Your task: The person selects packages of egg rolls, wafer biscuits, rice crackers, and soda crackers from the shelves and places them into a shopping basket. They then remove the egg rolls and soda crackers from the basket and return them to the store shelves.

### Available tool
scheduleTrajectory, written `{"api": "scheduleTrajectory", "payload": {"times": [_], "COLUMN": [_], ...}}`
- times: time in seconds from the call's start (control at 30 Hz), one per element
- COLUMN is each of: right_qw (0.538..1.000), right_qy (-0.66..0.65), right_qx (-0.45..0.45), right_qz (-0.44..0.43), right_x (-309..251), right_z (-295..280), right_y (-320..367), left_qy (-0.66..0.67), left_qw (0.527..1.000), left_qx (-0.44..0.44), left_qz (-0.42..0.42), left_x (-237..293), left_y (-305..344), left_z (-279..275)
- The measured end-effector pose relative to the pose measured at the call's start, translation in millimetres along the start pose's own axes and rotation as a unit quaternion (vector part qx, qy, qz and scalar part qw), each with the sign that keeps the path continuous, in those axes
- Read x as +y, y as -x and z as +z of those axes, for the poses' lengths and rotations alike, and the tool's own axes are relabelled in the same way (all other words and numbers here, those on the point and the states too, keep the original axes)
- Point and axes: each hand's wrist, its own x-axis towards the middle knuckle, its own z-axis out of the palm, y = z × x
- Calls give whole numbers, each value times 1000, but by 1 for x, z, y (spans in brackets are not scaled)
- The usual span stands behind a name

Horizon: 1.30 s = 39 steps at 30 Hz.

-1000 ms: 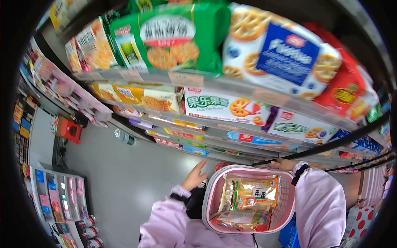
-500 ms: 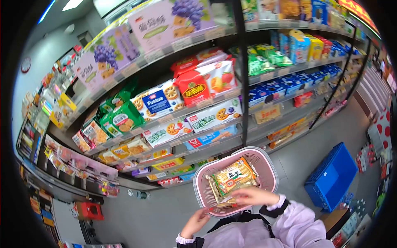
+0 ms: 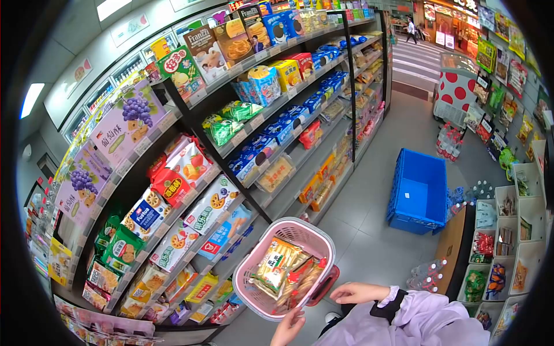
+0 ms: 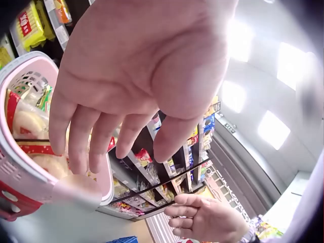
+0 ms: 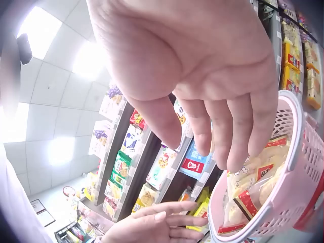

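A pink basket (image 3: 242,282) with a pale rim stands in front of the person in the head view. Inside lie a clear-and-gold snack packet (image 3: 276,262) and another packet with red trim (image 3: 304,278). My left hand (image 3: 290,327) is at the near rim of the basket, fingers extended. To the basket's right, my right hand (image 3: 356,293) hangs with its fingers loosely extended, near a red handle part (image 3: 324,286). Both wrist views show the palms, the left (image 4: 136,66) and the right (image 5: 202,66), with nothing held.
Left and ahead runs a long shelf unit of boxed and bagged snacks, including a white Fustue box (image 3: 146,216) and purple grape boxes (image 3: 126,118). On the floor to the right are a blue crate (image 3: 416,193) and bottles (image 3: 427,274). White bins (image 3: 508,230) line the right side.
The right hand has left the basket's far rim, passed over the packets, and is now to the right of the basket. The left hand has come to the near rim. The head view has swung right.
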Motion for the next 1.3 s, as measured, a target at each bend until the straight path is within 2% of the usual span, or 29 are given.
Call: {"api": "scheduleTrajectory", "payload": {"times": [0.07,0.17,0.2,0.27,0.33,0.43,0.47,0.5,0.53,0.63,0.73,0.9,1.07,1.23,1.3], "right_qw": [1000,999,998,996,993,986,983,981,976,967,960,939,918,914,912], "right_qy": [-11,-9,-22,-44,-59,-86,-86,-88,-85,-97,-98,-110,-76,-104,-122], "right_qx": [4,31,43,66,85,128,148,165,192,234,261,325,388,392,392], "right_qz": [-8,-40,-48,-50,-58,-66,-63,-58,-50,-29,-9,-18,-38,-22,-10], "right_x": [8,16,23,30,52,84,89,94,101,113,127,159,202,260,280], "right_z": [-3,-27,-37,-66,-103,-170,-198,-224,-249,-321,-381,-454,-488,-518,-530], "right_y": [5,10,11,17,22,34,40,46,50,64,66,37,-15,-66,-92], "left_qy": [26,2,39,-16,-108,-73,35,36,36,28,54,63,88,90,88], "left_qw": [997,995,997,997,990,994,983,979,974,965,963,973,977,978,981], "left_qx": [-43,-75,-38,-57,-60,-70,-111,-127,-143,-181,-182,-98,0,54,84], "left_qz": [-66,-67,-60,-57,-67,-40,-139,-156,-174,-189,-189,-198,-193,-182,-151], "left_x": [-3,12,18,24,26,36,28,24,46,78,100,82,43,-7,-24], "left_y": [5,-9,-17,-49,-93,-176,-208,-228,-260,-347,-415,-509,-592,-676,-713], "left_z": [6,18,27,35,50,98,113,126,150,204,236,252,257,260,257]}}
